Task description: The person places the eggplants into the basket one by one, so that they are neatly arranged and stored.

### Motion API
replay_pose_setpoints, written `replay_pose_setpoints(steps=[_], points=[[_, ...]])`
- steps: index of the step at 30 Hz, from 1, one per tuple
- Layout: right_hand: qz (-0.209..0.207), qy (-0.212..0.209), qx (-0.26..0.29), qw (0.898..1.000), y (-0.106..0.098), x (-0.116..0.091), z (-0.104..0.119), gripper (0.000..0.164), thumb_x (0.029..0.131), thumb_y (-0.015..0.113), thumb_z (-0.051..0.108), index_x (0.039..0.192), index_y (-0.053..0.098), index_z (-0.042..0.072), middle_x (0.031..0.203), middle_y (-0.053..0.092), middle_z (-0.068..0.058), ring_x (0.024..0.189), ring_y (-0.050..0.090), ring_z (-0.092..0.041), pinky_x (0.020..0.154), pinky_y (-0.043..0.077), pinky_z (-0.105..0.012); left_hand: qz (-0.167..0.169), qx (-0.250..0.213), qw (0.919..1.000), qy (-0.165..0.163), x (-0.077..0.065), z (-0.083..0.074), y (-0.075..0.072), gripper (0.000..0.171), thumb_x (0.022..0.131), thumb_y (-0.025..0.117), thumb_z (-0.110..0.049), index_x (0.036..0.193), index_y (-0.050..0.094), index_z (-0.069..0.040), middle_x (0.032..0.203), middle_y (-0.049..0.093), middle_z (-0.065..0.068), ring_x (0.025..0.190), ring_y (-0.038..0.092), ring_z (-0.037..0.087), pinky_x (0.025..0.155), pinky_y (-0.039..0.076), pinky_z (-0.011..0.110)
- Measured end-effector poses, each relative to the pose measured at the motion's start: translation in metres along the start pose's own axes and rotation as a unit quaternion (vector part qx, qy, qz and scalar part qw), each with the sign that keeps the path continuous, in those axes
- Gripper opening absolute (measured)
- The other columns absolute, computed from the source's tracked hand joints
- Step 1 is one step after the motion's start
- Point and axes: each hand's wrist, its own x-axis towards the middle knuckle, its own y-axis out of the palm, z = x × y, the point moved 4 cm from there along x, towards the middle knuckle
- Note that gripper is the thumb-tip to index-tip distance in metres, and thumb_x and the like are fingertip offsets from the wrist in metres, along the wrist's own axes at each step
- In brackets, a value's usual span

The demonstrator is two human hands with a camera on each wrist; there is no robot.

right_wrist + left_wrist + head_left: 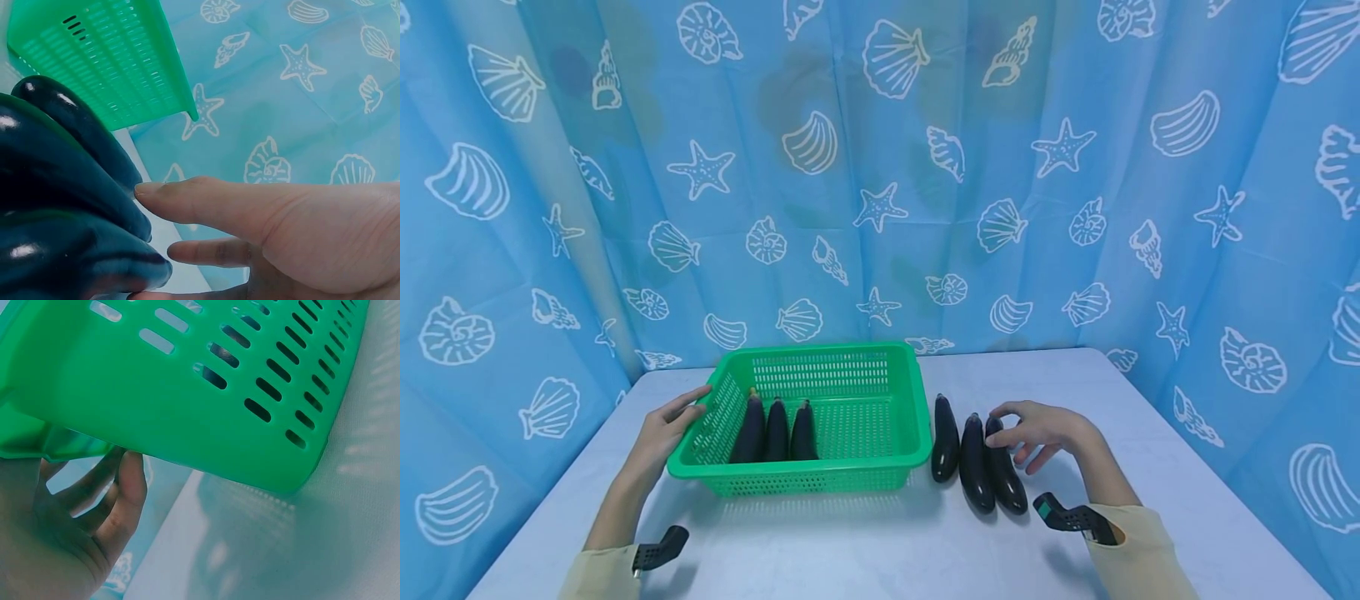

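My left hand (664, 427) holds the left rim of a green plastic basket (820, 469). In the left wrist view, its fingers (130, 481) meet the basket's outer wall below the rim. Three dark eggplants lie side by side in the basket's left half, the middle eggplant (777, 433) among them. Right of the basket, three more lie on the table: a left one (945, 442), a middle one (974, 467) and a right one (1006, 477). Over the stem end of the right one hovers my right hand (1037, 429), thumb and fingers spread apart.
A white-covered table (820, 550) carries everything. Behind it and along both sides hangs a blue curtain (880, 250) with white shell and starfish prints. A black wrist camera (662, 548) sticks out at each sleeve. The basket's right half shows bare green floor.
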Motion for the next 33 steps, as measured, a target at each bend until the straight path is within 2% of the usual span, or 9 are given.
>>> replay_pose_setpoints(steps=[33], points=[[0.005, 0.011, 0.011, 1.000, 0.0063, 0.0037, -0.0015, 0.074, 0.085, 0.076, 0.029, 0.146, 0.040, 0.008, 0.118, 0.057, -0.020, 0.082, 0.067, -0.024, 0.067, 0.062, -0.039, 0.000, 0.003, 1.0000, -0.007, 0.0003, 0.0000, 0.0006, 0.059, 0.102, 0.044, -0.047, 0.153, 0.036, -0.019, 0.160, 0.029, 0.018, 0.144, 0.033, 0.042, 0.116, 0.030, 0.059]])
